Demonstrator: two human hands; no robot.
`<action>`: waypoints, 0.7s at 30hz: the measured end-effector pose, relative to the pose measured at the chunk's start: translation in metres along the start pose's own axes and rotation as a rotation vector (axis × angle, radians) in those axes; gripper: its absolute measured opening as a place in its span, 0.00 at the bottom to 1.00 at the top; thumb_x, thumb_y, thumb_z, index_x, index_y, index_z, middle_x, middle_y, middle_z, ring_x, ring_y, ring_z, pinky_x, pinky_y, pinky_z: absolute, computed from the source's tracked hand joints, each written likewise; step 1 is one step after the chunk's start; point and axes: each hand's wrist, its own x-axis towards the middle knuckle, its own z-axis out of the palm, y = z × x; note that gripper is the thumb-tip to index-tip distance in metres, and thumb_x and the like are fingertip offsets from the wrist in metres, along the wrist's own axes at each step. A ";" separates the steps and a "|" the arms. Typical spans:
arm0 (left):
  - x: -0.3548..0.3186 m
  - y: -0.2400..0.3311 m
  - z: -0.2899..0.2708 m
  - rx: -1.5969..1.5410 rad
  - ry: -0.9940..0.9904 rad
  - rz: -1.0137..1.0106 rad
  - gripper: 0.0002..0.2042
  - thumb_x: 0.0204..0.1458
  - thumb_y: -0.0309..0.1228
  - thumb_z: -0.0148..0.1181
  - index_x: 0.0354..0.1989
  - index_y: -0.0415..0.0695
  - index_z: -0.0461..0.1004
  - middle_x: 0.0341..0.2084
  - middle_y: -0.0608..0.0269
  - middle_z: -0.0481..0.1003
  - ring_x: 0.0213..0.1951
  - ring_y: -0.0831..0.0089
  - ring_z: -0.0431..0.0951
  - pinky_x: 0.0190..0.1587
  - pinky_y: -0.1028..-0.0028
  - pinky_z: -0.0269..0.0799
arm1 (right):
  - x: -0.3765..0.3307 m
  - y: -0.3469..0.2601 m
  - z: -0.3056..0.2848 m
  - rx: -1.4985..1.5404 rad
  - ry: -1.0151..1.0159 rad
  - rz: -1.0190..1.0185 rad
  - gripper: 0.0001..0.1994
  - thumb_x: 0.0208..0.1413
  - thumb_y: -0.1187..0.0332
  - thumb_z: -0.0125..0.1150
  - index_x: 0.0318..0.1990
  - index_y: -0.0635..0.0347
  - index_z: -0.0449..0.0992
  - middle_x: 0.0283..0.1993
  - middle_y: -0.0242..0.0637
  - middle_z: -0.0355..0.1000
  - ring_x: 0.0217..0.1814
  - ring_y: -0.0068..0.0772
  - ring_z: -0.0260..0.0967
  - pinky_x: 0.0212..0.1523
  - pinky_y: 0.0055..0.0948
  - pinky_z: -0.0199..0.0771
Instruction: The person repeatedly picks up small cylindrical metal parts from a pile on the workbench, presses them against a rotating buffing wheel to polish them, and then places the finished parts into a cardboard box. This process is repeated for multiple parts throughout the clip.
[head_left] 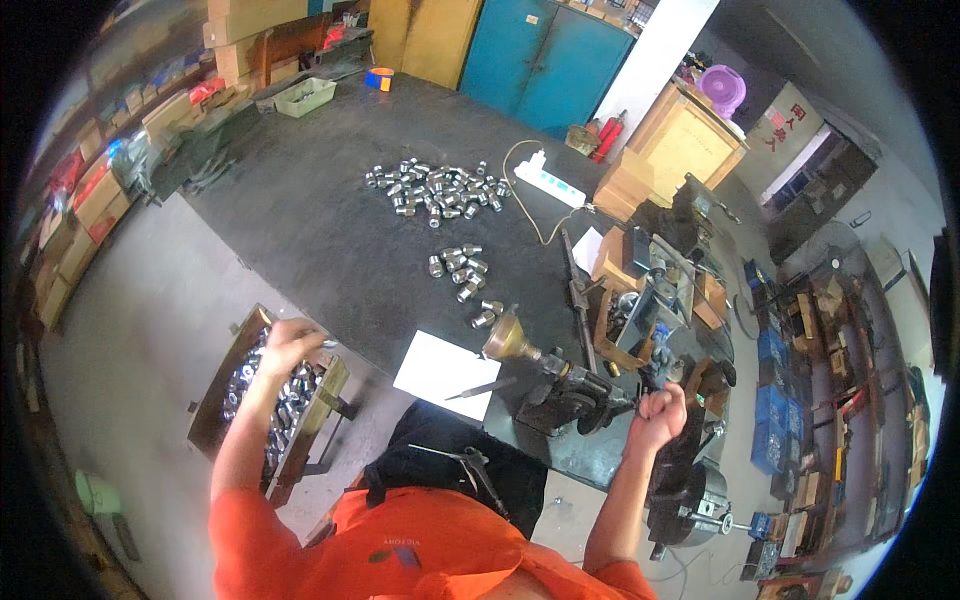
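The right hand (657,412) is fisted on a handle (hidden); the left hand (287,343) digs into the parts crate (215,395), grip contents unclear. Reaching blind, fittings might spill.

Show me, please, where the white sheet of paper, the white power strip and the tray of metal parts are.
white sheet of paper (440,370), head view, middle of the sheet.
white power strip (549,181), head view, middle of its body.
tray of metal parts (213,398), head view, its left wooden rim.
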 end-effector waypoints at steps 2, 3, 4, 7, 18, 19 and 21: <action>-0.017 -0.032 -0.028 -0.005 0.143 -0.058 0.08 0.40 0.27 0.54 0.24 0.33 0.72 0.13 0.62 0.70 0.14 0.77 0.69 0.17 0.79 0.63 | -0.017 -0.014 0.000 0.015 -0.094 -0.012 0.14 0.48 0.61 0.50 0.29 0.66 0.67 0.12 0.22 0.46 0.11 0.13 0.39 0.11 0.15 0.38; -0.025 -0.045 -0.043 0.101 0.196 -0.090 0.08 0.38 0.27 0.55 0.22 0.33 0.72 0.11 0.61 0.70 0.14 0.77 0.69 0.17 0.77 0.63 | -0.025 -0.017 -0.003 0.013 -0.076 0.030 0.14 0.48 0.60 0.51 0.29 0.66 0.67 0.12 0.22 0.45 0.11 0.13 0.38 0.11 0.15 0.37; -0.032 -0.059 -0.056 0.208 0.247 -0.120 0.09 0.36 0.28 0.55 0.21 0.32 0.72 0.10 0.60 0.69 0.13 0.77 0.69 0.17 0.76 0.63 | -0.032 -0.020 -0.006 0.011 -0.056 0.070 0.15 0.47 0.60 0.52 0.29 0.66 0.67 0.11 0.22 0.45 0.11 0.13 0.38 0.11 0.15 0.37; -0.056 -0.090 -0.085 0.584 0.348 -0.099 0.10 0.32 0.32 0.57 0.19 0.37 0.72 0.11 0.54 0.70 0.15 0.64 0.72 0.21 0.69 0.67 | -0.056 -0.023 -0.014 0.040 -0.073 0.152 0.09 0.50 0.65 0.47 0.29 0.61 0.68 0.12 0.22 0.46 0.11 0.13 0.38 0.11 0.15 0.37; -0.012 0.000 -0.005 0.957 0.153 0.113 0.15 0.37 0.34 0.54 0.36 0.44 0.72 0.29 0.50 0.72 0.35 0.56 0.73 0.38 0.63 0.68 | -0.059 0.054 -0.057 -0.084 0.274 0.392 0.06 0.49 0.70 0.43 0.31 0.61 0.65 0.14 0.22 0.48 0.13 0.14 0.41 0.13 0.16 0.41; -0.004 0.020 0.022 0.946 0.081 0.229 0.15 0.39 0.34 0.54 0.38 0.44 0.71 0.34 0.51 0.72 0.36 0.56 0.73 0.40 0.63 0.68 | -0.053 0.062 -0.064 -0.113 0.300 0.401 0.05 0.48 0.70 0.43 0.30 0.60 0.65 0.14 0.22 0.48 0.13 0.14 0.41 0.13 0.16 0.41; 0.020 0.042 0.079 0.853 -0.059 0.451 0.14 0.40 0.34 0.53 0.37 0.44 0.70 0.33 0.54 0.71 0.36 0.57 0.72 0.38 0.63 0.68 | -0.048 0.058 -0.047 -0.156 0.357 0.397 0.06 0.47 0.70 0.42 0.30 0.60 0.66 0.15 0.20 0.52 0.14 0.12 0.44 0.14 0.14 0.43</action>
